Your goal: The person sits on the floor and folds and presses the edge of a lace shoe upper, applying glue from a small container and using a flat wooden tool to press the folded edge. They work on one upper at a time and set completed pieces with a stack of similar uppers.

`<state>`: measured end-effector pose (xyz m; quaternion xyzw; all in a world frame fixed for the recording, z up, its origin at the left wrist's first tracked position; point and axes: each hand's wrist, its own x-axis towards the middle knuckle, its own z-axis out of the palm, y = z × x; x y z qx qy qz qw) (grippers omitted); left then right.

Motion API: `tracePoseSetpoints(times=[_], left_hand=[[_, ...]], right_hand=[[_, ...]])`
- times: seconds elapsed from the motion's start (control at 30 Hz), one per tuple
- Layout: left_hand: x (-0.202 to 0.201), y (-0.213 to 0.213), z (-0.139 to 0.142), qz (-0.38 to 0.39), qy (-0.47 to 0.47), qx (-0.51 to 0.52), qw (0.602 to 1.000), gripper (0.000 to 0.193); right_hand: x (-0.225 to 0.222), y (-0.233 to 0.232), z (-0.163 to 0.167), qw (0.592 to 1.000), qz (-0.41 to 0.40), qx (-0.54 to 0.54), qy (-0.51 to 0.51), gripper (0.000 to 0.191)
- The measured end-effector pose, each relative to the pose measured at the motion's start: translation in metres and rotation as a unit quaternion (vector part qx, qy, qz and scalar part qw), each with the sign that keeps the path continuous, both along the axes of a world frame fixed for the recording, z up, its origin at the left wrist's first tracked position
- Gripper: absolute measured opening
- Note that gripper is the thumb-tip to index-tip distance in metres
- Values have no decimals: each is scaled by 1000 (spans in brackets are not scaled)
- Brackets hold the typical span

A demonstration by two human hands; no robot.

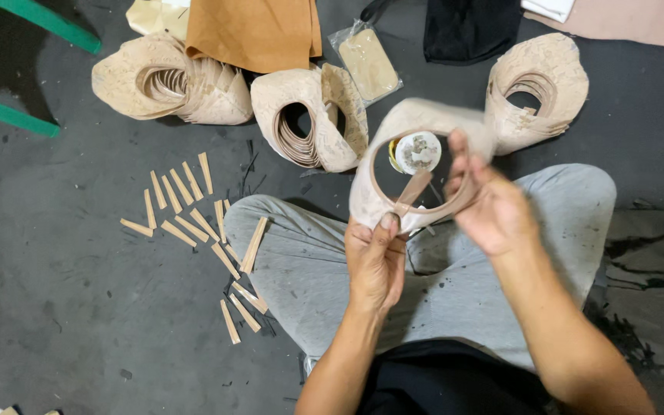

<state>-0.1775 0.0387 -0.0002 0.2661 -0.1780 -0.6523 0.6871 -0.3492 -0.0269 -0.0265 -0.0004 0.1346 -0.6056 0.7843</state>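
While your left hand (376, 261) pinches the lower edge of the beige ring-shaped leather piece (393, 150) just right of the frame's centre, thumb pressed over the rim, keep that grip firm and low so the piece does not twist. Your right hand (493, 207) is closed on the right side of the same ring, fingers curled inside the opening and blurred with motion, so the two hands sit apart on opposite edges of one piece. A short tan strip (413, 188) crosses the lower part of the opening near your left thumb; I judge that seating it flat against the inner edge is what matters here, so press it down along its length rather than at one end.

Hold the piece above your knees, over the grey trousers (301, 261), where you can see through the opening to the small round tin (417, 151) on the floor behind it. More tan strips (186, 207) lie scattered at the left of the frame, and stacks of similar cut pieces (170, 81) sit along the top. Work slowly around the curve; a hurried pull could wrinkle the edge.
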Motion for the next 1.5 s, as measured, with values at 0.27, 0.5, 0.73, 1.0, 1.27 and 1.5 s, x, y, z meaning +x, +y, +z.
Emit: tracePoseSetpoints(times=[0.27, 0.5, 0.73, 1.0, 1.27, 1.5], left_hand=[[14, 0, 32, -114, -29, 12, 993, 51], [18, 2, 13, -110, -166, -16, 980, 26], [14, 0, 3, -75, 85, -53, 992, 13], [8, 5, -2, 35, -196, 72, 977, 12], [12, 16, 5, -10, -257, 70, 964, 27], [8, 17, -16, -9, -204, 96, 974, 26]], right_hand=[[-55, -14, 59, 872, -72, -395, 280, 32], [-42, 2, 119, 745, 8, -530, 406, 68], [-30, 12, 160, 747, 50, -477, 460, 72], [-15, 10, 178, 476, 21, -445, 758, 38], [-2, 14, 183, 405, 154, -403, 806, 17], [-6, 12, 186, 415, 145, -436, 785, 18]])
